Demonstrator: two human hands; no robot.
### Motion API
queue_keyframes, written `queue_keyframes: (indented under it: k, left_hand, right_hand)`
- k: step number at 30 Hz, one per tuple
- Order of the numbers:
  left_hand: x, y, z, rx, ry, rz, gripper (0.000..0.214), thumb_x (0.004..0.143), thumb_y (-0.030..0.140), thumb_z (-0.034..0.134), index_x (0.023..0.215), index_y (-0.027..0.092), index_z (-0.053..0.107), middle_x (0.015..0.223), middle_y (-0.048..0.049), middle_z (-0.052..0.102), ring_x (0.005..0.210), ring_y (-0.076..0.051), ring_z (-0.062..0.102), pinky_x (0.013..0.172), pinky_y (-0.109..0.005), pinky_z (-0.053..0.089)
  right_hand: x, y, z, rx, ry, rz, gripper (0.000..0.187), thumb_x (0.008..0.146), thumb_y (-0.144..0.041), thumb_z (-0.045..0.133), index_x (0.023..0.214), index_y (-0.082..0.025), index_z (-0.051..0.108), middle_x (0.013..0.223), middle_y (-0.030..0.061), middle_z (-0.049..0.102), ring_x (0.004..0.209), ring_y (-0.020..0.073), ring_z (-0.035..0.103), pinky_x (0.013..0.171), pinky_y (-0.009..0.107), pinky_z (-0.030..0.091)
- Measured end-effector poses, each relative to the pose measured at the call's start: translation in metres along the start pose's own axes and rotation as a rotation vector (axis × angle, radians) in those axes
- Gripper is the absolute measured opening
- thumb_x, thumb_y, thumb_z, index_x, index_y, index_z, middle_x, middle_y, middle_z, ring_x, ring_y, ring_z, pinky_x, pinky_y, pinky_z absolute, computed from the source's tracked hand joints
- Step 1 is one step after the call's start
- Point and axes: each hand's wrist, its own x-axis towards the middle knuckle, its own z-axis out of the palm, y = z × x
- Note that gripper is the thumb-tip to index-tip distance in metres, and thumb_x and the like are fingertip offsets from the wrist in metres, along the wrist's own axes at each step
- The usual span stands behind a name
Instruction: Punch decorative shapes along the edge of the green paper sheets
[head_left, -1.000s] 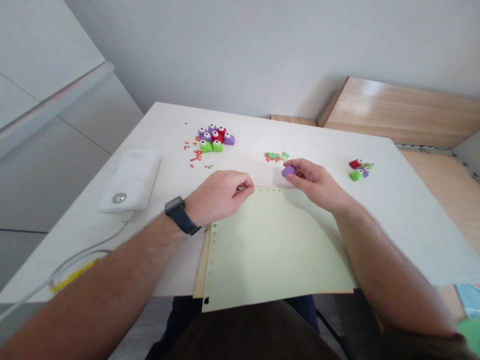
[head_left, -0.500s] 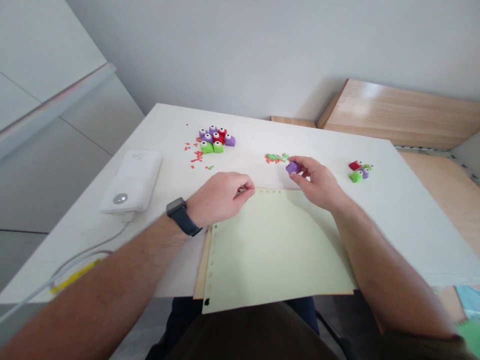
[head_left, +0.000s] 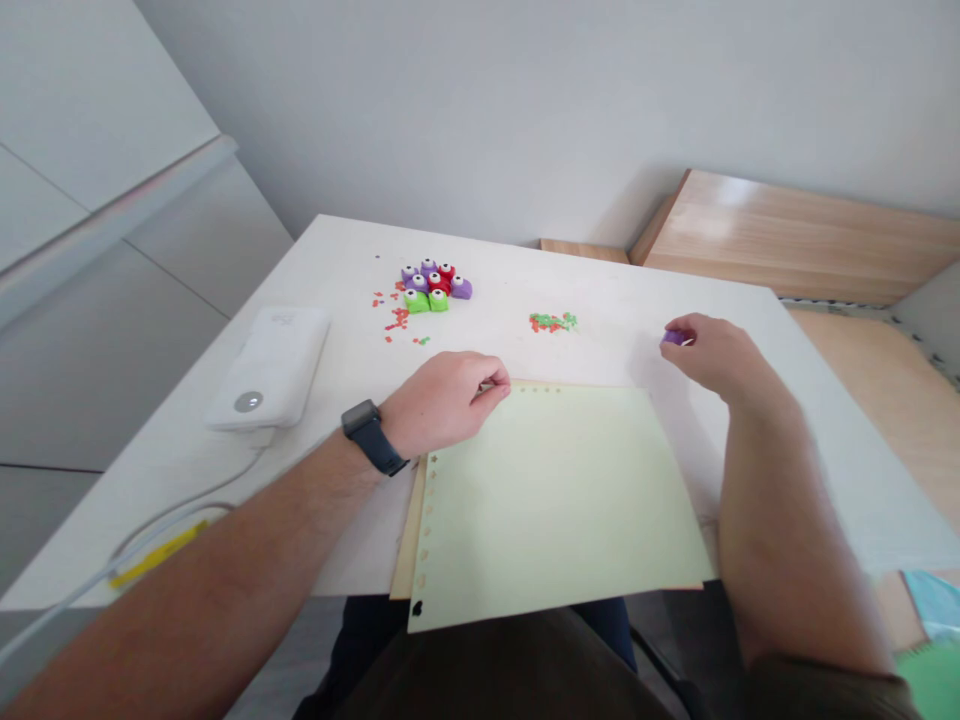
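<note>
1. We log a pale green paper sheet (head_left: 555, 500) on the bench (head_left: 750, 450): small star holes (head_left: 424, 520) run along the top and left edges, other edges unmarked.
2. Left hand (head_left: 442, 400) pinches the top edge.
3. Right hand (head_left: 712, 355), clenched, grasps a purple plastic craft punch (head_left: 673, 338) off the sheet.
4. Farther: clustered craft punches (head_left: 431, 287), red-green paper bits (head_left: 553, 321).

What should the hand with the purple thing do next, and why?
Probably bring the purple paper punch in the right hand over to the pale green sheet: the left hand is at its top edge, and the row of holes stops partway along.
</note>
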Motion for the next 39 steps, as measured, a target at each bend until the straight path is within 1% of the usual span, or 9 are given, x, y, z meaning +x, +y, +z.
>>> queue_keyframes:
  k: [4,9,14,16,19,24,28,32,39]
  left_hand:
    - [0.000,-0.001,0.001,-0.007,-0.008,0.001,0.021,0.097,0.030,0.054,0.094,0.020,0.072,0.093,-0.0039,0.077,0.085,-0.020,0.069,0.076,-0.032,0.047]
    - [0.000,-0.002,0.001,-0.008,-0.017,0.004,0.021,0.097,0.030,0.054,0.094,0.020,0.072,0.093,-0.0034,0.076,0.085,-0.020,0.069,0.077,-0.032,0.047]
    - [0.000,-0.002,0.001,0.000,-0.013,0.002,0.021,0.097,0.030,0.053,0.094,0.020,0.072,0.094,-0.0041,0.077,0.087,-0.020,0.070,0.078,-0.032,0.048]
    - [0.000,-0.002,0.001,0.009,-0.009,0.003,0.021,0.097,0.029,0.054,0.094,0.020,0.072,0.094,-0.0043,0.077,0.087,-0.021,0.070,0.078,-0.032,0.048]
    - [0.000,-0.002,0.002,0.004,-0.003,0.014,0.019,0.096,0.028,0.055,0.092,0.020,0.071,0.092,-0.0040,0.076,0.086,-0.020,0.069,0.077,-0.032,0.048]
    - [-0.001,-0.003,0.003,-0.009,0.007,0.019,0.019,0.096,0.028,0.055,0.090,0.020,0.071,0.091,-0.0045,0.075,0.084,-0.020,0.068,0.077,-0.033,0.048]
    - [-0.001,-0.004,0.003,-0.019,0.006,0.027,0.020,0.096,0.029,0.055,0.090,0.020,0.071,0.091,-0.0054,0.076,0.083,-0.021,0.069,0.075,-0.032,0.048]
    - [0.000,-0.004,0.004,-0.014,0.003,0.022,0.021,0.096,0.029,0.054,0.089,0.019,0.071,0.090,-0.0054,0.076,0.080,-0.021,0.069,0.073,-0.032,0.047]
    - [0.000,-0.005,0.006,-0.003,0.002,0.017,0.022,0.097,0.029,0.053,0.088,0.019,0.071,0.090,-0.0053,0.076,0.081,-0.021,0.069,0.073,-0.032,0.047]
  right_hand:
    - [0.008,0.021,0.004,-0.209,-0.090,-0.007,0.037,0.080,-0.032,0.059,0.108,-0.018,0.079,0.105,0.0164,0.078,0.095,0.0338,0.070,0.082,0.044,0.051]
    - [0.011,0.033,0.007,-0.317,-0.123,-0.018,0.037,0.085,-0.026,0.052,0.106,-0.016,0.080,0.106,0.0193,0.077,0.098,0.0356,0.071,0.082,0.044,0.050]
    - [0.009,0.033,0.005,-0.222,0.028,0.059,0.036,0.086,-0.028,0.055,0.110,-0.019,0.079,0.110,0.0176,0.077,0.100,0.0350,0.070,0.085,0.046,0.050]
    - [0.008,0.028,0.004,-0.166,0.094,0.105,0.034,0.087,-0.033,0.055,0.106,-0.019,0.079,0.104,0.0178,0.078,0.095,0.0347,0.070,0.084,0.047,0.051]
    - [0.007,0.013,0.006,-0.057,0.136,0.079,0.032,0.088,-0.038,0.056,0.103,-0.020,0.078,0.099,0.0148,0.079,0.093,0.0326,0.070,0.086,0.046,0.050]
    - [-0.001,-0.034,0.013,0.126,0.161,-0.041,0.031,0.090,-0.041,0.057,0.100,-0.020,0.077,0.096,0.0108,0.078,0.084,0.0266,0.070,0.084,0.042,0.052]
    - [-0.012,-0.092,0.013,0.255,0.092,-0.345,0.033,0.090,-0.038,0.062,0.114,-0.016,0.073,0.105,0.0121,0.075,0.087,0.0240,0.070,0.086,0.040,0.053]
    - [-0.009,-0.157,0.015,0.228,-0.010,-0.606,0.039,0.092,-0.036,0.063,0.123,-0.013,0.068,0.115,0.0162,0.072,0.094,0.0260,0.069,0.091,0.042,0.052]
    - [0.040,-0.247,0.051,0.125,-0.107,-0.624,0.049,0.095,-0.037,0.061,0.136,-0.011,0.060,0.132,0.0187,0.068,0.111,0.0280,0.067,0.100,0.039,0.049]
